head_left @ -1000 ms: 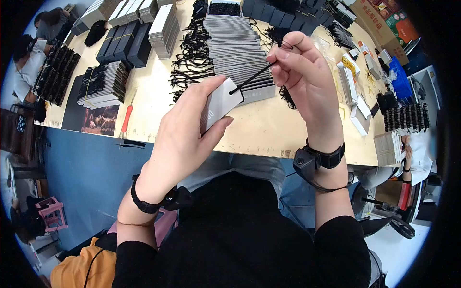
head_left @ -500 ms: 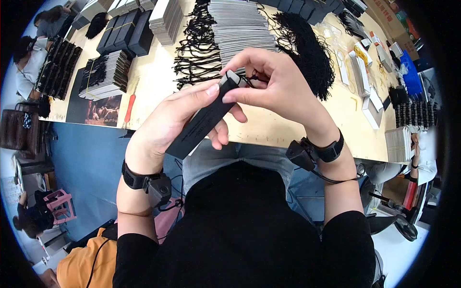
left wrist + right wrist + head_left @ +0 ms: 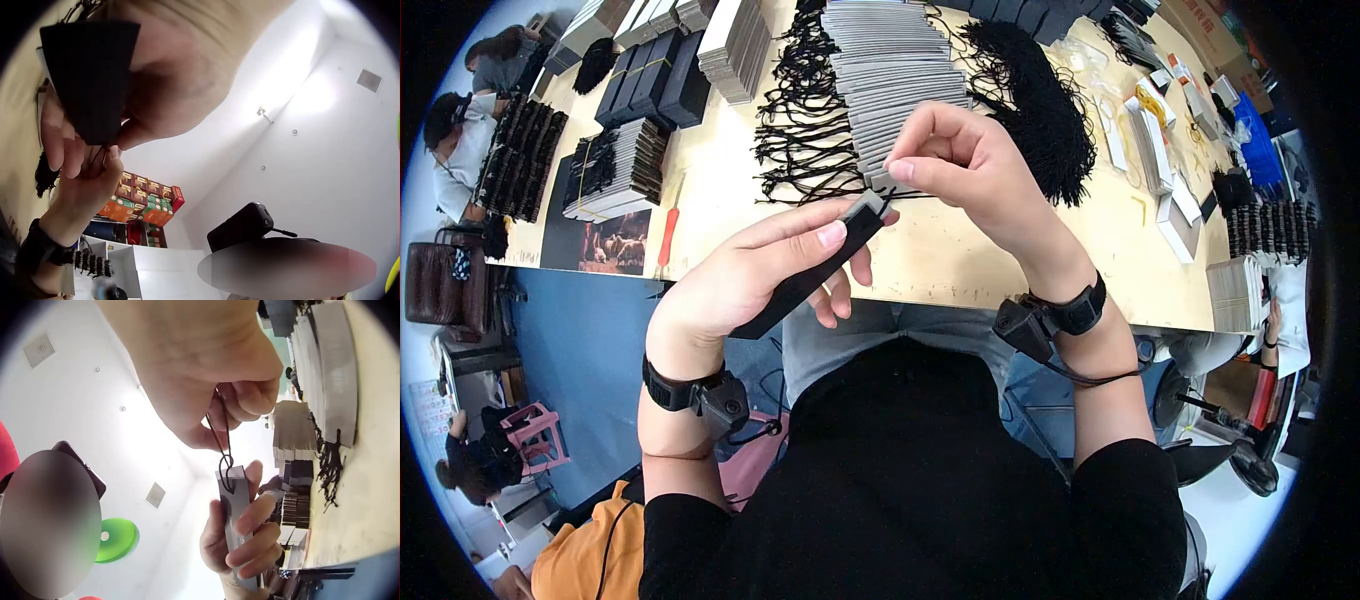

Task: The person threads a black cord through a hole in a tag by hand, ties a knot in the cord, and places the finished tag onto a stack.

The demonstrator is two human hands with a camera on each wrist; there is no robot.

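Note:
A long tag, dark grey to black, lies at a slant in my left hand, which grips it between thumb and fingers. Its lighter end points up toward my right hand. The right wrist view shows a thin black cord looped through that end of the tag and drawn taut. My right hand pinches the cord's far part with thumb and curled fingers, a short way off the tag. Just beyond both hands is a long row of grey tags, their black cords spread to the left.
A heap of loose black cords lies right of the row. Black boxes, a banded tag bundle and a red-handled tool are at the left. White boxes stand at the right, near the table's front edge.
The tag turned from its pale face to its dark side. My right hand came in from the upper right to the tag's end, then drew slightly away, pulling the cord taut.

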